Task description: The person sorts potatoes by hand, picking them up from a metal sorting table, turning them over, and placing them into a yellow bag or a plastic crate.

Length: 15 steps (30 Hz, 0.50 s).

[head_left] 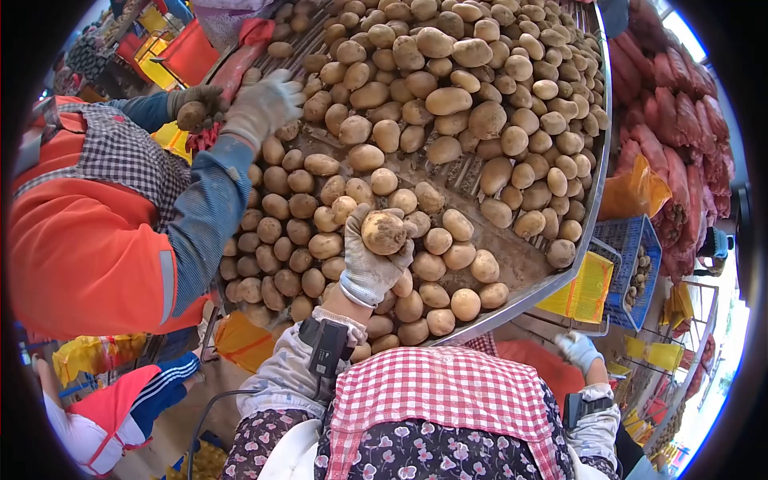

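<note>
My left hand (373,268), in a whitish glove, is closed around a potato (384,233) with dark soil on its face, held above the sorting table (552,282). Under and around this hand lie loose potatoes (458,255), mostly pale brown. Off the table's right edge, my right hand (579,352), also gloved, hangs with its fingers stretched out and apart. No object shows in it. Below it is red material (534,364), partly hidden by my checked apron (432,384).
A large potato heap (472,64) covers the table's far side. At left, a co-worker in an orange vest (88,248) reaches over the table, holding a potato (191,117). A blue crate (632,268), yellow mesh bag (580,288) and stacked red sacks (672,136) stand right.
</note>
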Tool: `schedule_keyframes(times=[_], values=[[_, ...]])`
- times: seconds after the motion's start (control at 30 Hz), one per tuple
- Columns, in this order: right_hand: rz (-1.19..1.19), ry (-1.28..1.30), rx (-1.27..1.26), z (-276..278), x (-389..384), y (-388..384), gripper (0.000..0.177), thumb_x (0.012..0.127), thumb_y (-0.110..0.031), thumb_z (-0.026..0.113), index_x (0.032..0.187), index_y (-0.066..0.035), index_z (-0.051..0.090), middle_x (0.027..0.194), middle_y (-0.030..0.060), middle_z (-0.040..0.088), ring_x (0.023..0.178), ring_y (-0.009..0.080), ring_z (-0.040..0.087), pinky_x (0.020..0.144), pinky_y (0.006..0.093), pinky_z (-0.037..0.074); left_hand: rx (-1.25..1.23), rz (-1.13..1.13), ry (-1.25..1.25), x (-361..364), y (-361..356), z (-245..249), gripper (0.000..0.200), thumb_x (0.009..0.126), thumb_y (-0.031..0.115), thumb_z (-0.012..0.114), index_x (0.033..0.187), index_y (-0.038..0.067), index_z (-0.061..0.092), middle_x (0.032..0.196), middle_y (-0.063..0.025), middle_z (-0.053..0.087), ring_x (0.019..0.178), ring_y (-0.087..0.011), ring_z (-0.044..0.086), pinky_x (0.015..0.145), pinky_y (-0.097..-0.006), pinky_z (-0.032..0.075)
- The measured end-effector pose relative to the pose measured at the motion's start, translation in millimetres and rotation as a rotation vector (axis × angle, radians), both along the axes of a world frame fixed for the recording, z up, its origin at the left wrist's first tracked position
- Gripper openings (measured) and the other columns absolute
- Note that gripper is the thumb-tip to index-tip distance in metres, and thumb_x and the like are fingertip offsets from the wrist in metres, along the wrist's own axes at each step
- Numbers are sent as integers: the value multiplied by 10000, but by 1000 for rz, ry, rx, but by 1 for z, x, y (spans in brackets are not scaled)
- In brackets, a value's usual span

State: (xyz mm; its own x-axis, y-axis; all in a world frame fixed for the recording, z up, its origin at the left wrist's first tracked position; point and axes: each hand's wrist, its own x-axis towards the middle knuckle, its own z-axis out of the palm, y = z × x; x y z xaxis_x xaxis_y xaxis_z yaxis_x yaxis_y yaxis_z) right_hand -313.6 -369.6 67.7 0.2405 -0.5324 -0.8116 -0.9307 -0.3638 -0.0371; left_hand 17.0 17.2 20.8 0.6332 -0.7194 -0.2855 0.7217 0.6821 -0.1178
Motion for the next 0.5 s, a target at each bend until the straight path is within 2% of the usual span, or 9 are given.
schedule_keyframes(times=[0.03, 0.1, 0.2, 0.3, 0.33, 0.37, 0.43, 0.47, 0.5], values=[[558, 448, -340, 40, 14, 27, 638, 815, -447, 664, 1292, -40, 547, 1264, 216, 579, 1055, 316, 625, 928, 404, 499, -70, -21, -12, 1, -1, -3, 571, 890, 530, 535, 1036, -10, 648, 937, -190, 672, 792, -330, 685, 647, -384, 600], [460, -75, -546, 38, 3, 31, 598, 800, -370, 691, 1274, -35, 548, 1332, 211, 524, 1166, 351, 549, 1020, 419, 420, -127, -70, -49, 0, -7, 2, 574, 873, 533, 542, 1044, -5, 650, 945, -197, 669, 751, -338, 681, 610, -381, 570], [298, -872, -317, 36, 84, 81, 480, 832, -239, 684, 1236, -9, 566, 1194, 187, 604, 1133, 325, 572, 983, 381, 443, -255, -148, 17, -8, -20, 15, 534, 876, 512, 529, 1065, 24, 635, 956, -191, 665, 693, -300, 650, 536, -339, 500], [381, -1218, 83, 39, 180, 146, 703, 774, -368, 770, 1323, -16, 508, 1297, 217, 548, 1229, 349, 514, 1053, 392, 391, -270, -186, -34, -19, -32, 17, 543, 889, 520, 507, 1131, 42, 596, 1010, -198, 651, 670, -283, 630, 492, -321, 457], [449, -1285, 174, 40, 204, 165, 793, 743, -359, 795, 1372, -21, 451, 1339, 237, 506, 1268, 362, 476, 1074, 402, 369, -367, -211, -145, -23, -35, 6, 569, 913, 541, 449, 1213, 67, 542, 1140, -179, 613, 845, -280, 652, 623, -350, 532], [567, -1275, 191, 46, 224, 180, 845, 723, -337, 807, 1400, -25, 409, 1357, 236, 488, 1289, 366, 451, 1085, 404, 354, -364, -217, -146, -31, -40, 14, 569, 913, 541, 449, 1213, 67, 542, 1140, -179, 613, 845, -280, 652, 623, -350, 532], [725, -1218, 300, 43, 250, 202, 849, 703, -335, 817, 1383, -26, 415, 1314, 236, 517, 1256, 347, 485, 1059, 396, 384, 214, -92, 52, -48, -46, 36, 600, 921, 580, 416, 1256, 94, 523, 1188, -109, 587, 1060, -294, 603, 903, -417, 526], [646, -1185, 411, 41, 253, 207, 820, 702, -347, 820, 1355, -28, 439, 1287, 231, 538, 1224, 338, 514, 1034, 394, 408, 241, -162, 35, -51, -44, 27, 612, 928, 607, 385, 1287, 126, 509, 1271, -107, 558, 1158, -273, 554, 964, -419, 492], [569, -1146, 518, 39, 254, 209, 791, 702, -358, 822, 1326, -31, 463, 1259, 226, 560, 1193, 330, 543, 1009, 392, 432, 240, -171, 31, -52, -41, 14, 612, 928, 607, 385, 1287, 126, 509, 1271, -107, 558, 1158, -273, 554, 964, -419, 492]])
